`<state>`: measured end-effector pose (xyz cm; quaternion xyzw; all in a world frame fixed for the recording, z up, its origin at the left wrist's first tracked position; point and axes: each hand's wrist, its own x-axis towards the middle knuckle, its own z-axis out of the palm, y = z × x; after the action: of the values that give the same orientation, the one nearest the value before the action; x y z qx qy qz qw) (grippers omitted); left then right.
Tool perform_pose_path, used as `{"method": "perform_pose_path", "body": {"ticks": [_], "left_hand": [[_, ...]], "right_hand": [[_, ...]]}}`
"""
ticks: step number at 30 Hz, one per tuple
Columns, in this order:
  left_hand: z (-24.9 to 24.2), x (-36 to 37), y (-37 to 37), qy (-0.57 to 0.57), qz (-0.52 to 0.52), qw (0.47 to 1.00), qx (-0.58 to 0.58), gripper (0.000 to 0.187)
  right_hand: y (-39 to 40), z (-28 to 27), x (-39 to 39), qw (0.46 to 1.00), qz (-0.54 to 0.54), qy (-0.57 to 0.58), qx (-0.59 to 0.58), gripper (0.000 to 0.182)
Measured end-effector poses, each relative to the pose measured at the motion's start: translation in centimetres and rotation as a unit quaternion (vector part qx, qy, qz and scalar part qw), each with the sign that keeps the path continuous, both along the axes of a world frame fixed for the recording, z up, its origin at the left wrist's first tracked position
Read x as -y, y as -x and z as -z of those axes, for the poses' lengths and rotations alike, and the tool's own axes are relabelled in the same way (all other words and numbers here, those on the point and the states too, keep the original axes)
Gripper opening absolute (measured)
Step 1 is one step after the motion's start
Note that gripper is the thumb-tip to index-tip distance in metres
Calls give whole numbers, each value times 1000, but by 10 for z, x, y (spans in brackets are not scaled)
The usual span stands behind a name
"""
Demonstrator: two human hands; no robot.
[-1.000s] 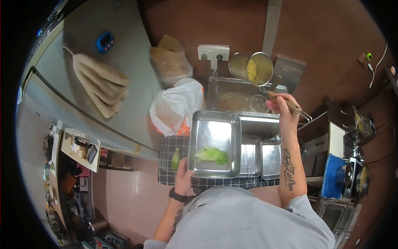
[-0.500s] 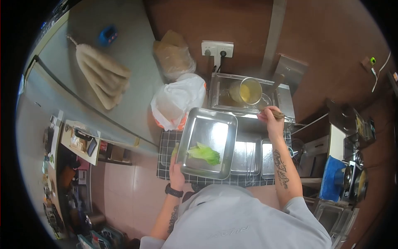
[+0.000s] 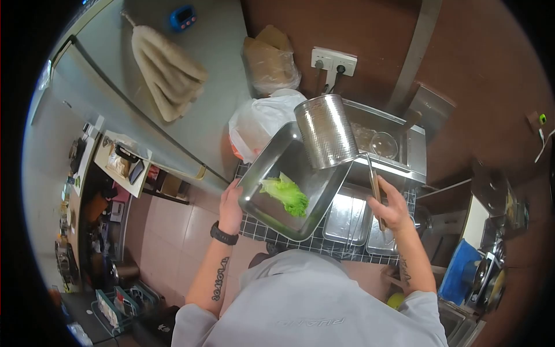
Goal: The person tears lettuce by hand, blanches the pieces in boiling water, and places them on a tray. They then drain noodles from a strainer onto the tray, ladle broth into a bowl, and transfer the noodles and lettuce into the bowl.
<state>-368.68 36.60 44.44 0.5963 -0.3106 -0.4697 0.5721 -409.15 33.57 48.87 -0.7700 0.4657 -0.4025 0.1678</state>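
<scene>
My right hand (image 3: 392,207) is closed around the handle (image 3: 376,194) of a metal strainer (image 3: 326,133), which I hold tipped over the far right part of a deep metal tray (image 3: 277,159). My left hand (image 3: 230,208) grips the tray's left rim, keeping it slanted above the left part of the gridded tabletop (image 3: 252,228). Inside lies a green lettuce leaf (image 3: 286,195), toward the near end. Two shallow pans (image 3: 346,218) sit by the tabletop's near right corner; a white bag (image 3: 269,115) bulges beyond its far left corner.

My left hand (image 3: 231,207) grips the metal tray (image 3: 269,215) holding lettuce (image 3: 286,195); my right hand (image 3: 390,203) tips the strainer basket (image 3: 327,132) over it
</scene>
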Motion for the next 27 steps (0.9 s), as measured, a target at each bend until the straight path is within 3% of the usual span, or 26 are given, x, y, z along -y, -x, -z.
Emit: {"method": "perform_pose_path", "body": {"ticks": [1, 2, 3, 5, 6, 10, 13, 16, 18, 22, 25, 27], "left_hand": [[-10, 1, -1, -1, -6, 1000, 1, 48], [-19, 3, -1, -17, -14, 1000, -16, 48], [-23, 4, -2, -32, -21, 999, -34, 49], [-20, 4, -6, -33, -31, 998, -47, 48], [-20, 5, -8, -31, -35, 997, -60, 48], [-25, 5, -8, -10, -37, 997, -70, 49], [-34, 4, -3, -2, -30, 997, -72, 50], [-47, 5, 1, 15, -42, 997, -63, 50], [-59, 2, 4, 25, -47, 998, 15, 49], [-68, 3, 5, 16, -49, 997, -61, 48], [-67, 3, 5, 20, -60, 998, 8, 45], [-52, 1, -4, 39, -26, 993, 112, 40]], "right_hand": [[2, -10, 3, 988, -42, 79, -127, 28], [0, -21, 4, 996, -42, -11, -72, 39], [0, -21, 11, 996, -48, -11, -72, 39], [9, -18, 27, 928, -165, 275, -191, 41], [10, -16, 35, 901, -164, 332, -227, 32], [3, -20, 53, 883, -185, 368, -224, 34], [-4, -24, 58, 917, -169, 298, -203, 39], [-9, -32, 66, 906, -187, 326, -193, 39], [-15, -42, 67, 876, -177, 408, -184, 37], [-20, -49, 74, 866, -125, 447, -186, 44], [-26, -56, 78, 844, -118, 504, -145, 41], [-25, -55, 78, 879, -99, 459, -81, 42]]}}
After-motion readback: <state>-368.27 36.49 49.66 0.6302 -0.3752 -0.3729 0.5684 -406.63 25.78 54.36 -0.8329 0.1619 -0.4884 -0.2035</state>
